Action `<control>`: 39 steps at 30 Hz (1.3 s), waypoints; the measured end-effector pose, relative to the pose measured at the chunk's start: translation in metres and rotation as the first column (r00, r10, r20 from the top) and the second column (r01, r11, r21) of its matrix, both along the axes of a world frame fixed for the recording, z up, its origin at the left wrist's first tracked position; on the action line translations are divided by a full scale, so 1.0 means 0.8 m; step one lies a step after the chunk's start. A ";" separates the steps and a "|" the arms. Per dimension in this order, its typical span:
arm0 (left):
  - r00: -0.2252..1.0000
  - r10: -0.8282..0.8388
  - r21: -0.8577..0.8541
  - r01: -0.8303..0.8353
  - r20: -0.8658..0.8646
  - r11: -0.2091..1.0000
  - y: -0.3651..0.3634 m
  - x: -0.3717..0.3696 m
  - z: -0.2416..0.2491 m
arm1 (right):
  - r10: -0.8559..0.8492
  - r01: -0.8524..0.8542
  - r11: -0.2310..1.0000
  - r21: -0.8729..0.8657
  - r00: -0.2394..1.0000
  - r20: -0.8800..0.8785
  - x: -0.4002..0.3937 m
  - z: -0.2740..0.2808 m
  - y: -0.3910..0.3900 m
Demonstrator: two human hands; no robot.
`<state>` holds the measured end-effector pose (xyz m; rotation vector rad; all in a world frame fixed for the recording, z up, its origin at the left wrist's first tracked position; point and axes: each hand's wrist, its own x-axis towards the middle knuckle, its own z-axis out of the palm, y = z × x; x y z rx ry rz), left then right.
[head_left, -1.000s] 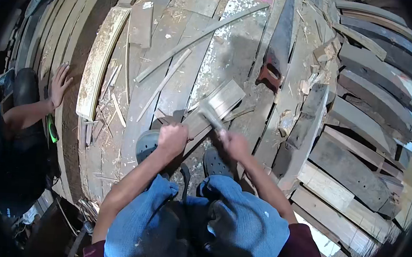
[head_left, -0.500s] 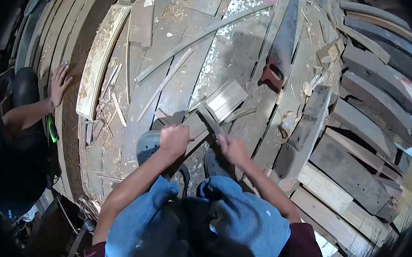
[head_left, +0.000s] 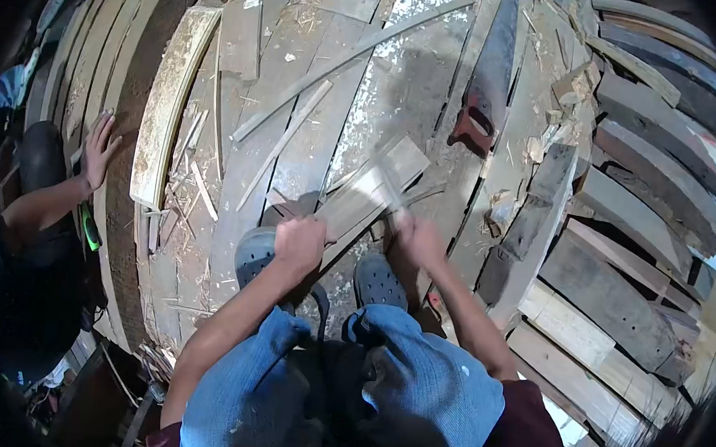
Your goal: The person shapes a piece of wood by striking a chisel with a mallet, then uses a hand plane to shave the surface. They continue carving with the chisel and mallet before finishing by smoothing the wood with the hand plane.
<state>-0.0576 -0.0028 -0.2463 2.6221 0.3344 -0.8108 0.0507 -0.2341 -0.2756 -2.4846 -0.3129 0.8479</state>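
A short wooden board (head_left: 346, 210) slants up and right over the floor in front of my feet. My left hand (head_left: 300, 242) is closed in a fist at its near end. In my right hand (head_left: 420, 243) is a flat-bladed tool (head_left: 390, 186), its fingers wrapped round the handle. The blade is smeared by motion and overlaps the board's right half, so its exact kind does not show. Both my feet, in grey perforated clogs (head_left: 380, 281), stand just below the board.
A handsaw (head_left: 474, 124) with a red handle lies ahead on the right. Thin wood strips (head_left: 353, 61) and shavings are strewn over the plank floor. Stacked timber (head_left: 610, 299) lines the right. At the left, another person's hand (head_left: 99, 151) rests on a thick beam (head_left: 121, 232).
My right hand has shifted slightly right, and the blade has swung from the board's middle toward its right side, now blurred. My left hand stays at the near end.
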 end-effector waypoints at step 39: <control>0.999 0.026 -0.093 -0.023 0.029 0.995 0.007 0.001 0.007 | -0.004 0.004 1.000 -0.001 0.996 0.089 -0.032 0.002 -0.007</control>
